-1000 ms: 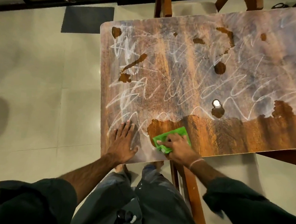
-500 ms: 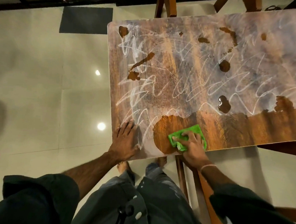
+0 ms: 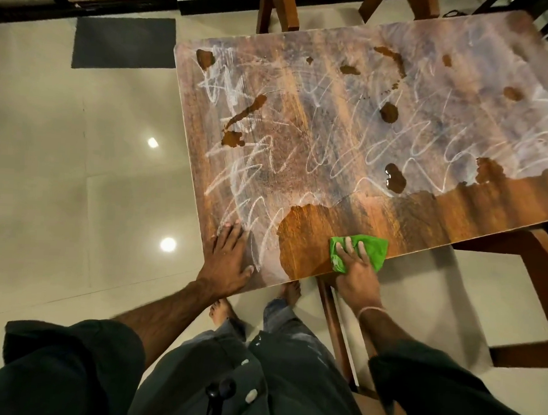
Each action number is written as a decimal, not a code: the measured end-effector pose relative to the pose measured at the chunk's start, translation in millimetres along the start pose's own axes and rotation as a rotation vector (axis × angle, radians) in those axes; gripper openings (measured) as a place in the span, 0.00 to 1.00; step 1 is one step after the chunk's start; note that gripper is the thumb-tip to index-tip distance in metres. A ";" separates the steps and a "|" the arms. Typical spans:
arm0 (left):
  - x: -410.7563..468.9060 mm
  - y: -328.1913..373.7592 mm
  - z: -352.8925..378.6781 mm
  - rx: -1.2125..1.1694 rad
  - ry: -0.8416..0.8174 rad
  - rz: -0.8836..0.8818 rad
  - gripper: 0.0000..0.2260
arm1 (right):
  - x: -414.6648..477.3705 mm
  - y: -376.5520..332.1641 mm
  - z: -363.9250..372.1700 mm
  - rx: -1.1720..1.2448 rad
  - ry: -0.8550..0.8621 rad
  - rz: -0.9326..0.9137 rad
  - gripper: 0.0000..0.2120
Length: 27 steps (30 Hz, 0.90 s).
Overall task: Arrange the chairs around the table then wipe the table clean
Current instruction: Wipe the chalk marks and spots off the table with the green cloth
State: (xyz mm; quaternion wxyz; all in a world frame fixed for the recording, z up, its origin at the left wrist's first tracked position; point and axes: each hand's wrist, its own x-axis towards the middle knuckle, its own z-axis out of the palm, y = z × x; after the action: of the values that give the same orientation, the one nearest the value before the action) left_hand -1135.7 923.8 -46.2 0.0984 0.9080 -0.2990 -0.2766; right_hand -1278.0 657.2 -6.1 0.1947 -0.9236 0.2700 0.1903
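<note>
A wooden table (image 3: 303, 125) fills the upper right of the head view, covered with white chalk scribbles and brown wet blotches. A clean, darker strip runs along its near edge. My right hand (image 3: 357, 273) presses a green cloth (image 3: 369, 250) flat on that near edge. My left hand (image 3: 228, 259) lies flat, fingers spread, on the near left corner of the table. A wooden chair (image 3: 338, 333) stands under the near edge by my right arm. Another chair (image 3: 278, 5) shows beyond the far edge.
Pale tiled floor (image 3: 75, 179) lies to the left with ceiling-light reflections. A dark grey mat (image 3: 125, 42) sits at the upper left by a dark door frame. My bare feet (image 3: 290, 293) stand just under the table's near edge. A wooden chair frame (image 3: 543, 288) stands at the right.
My right hand has slid the green cloth to the right along the near edge, widening the wiped patch. My left hand has stayed on the corner. The view has shifted slightly.
</note>
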 end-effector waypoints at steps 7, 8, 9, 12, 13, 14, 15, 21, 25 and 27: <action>-4.0 -6.8 -0.6 0.016 -0.002 0.015 0.41 | -13.2 43.1 -10.6 -0.071 -0.072 -0.049 0.34; -5.1 -8.4 -0.4 0.022 -0.005 0.016 0.41 | -6.4 45.7 -11.8 -0.031 -0.012 0.078 0.33; -6.3 -10.9 0.3 0.030 -0.004 0.018 0.41 | -1.3 39.6 -10.7 -0.011 0.043 0.180 0.32; -9.4 -15.0 1.5 0.037 -0.008 0.029 0.41 | 0.6 -4.3 9.3 -0.077 0.052 0.176 0.33; -10.1 -15.7 1.8 0.038 -0.009 0.031 0.41 | -4.0 -20.9 21.9 -0.106 0.034 0.068 0.33; -11.1 -16.3 1.7 0.039 -0.009 0.034 0.41 | -12.1 -37.7 35.6 -0.112 0.030 -0.065 0.33; -11.8 -17.2 2.0 0.034 -0.011 0.039 0.41 | -22.1 -52.4 49.8 -0.114 0.015 -0.196 0.34; -13.8 -22.2 1.9 0.037 -0.008 0.057 0.43 | -20.8 -47.4 37.1 -0.165 -0.182 -0.617 0.32; -20.6 -31.3 1.6 0.041 -0.001 0.021 0.43 | 4.3 -72.7 31.1 -0.108 -0.126 -0.239 0.37; -25.7 -38.1 2.1 0.024 -0.001 -0.013 0.44 | -3.2 -108.5 50.0 -0.116 -0.115 -0.194 0.40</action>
State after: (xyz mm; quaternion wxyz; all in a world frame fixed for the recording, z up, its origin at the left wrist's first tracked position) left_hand -1135.5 969.7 -49.6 0.0856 0.9108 -0.2966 -0.2740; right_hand -1230.6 766.1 -19.3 0.1737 -0.9426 0.1562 0.2385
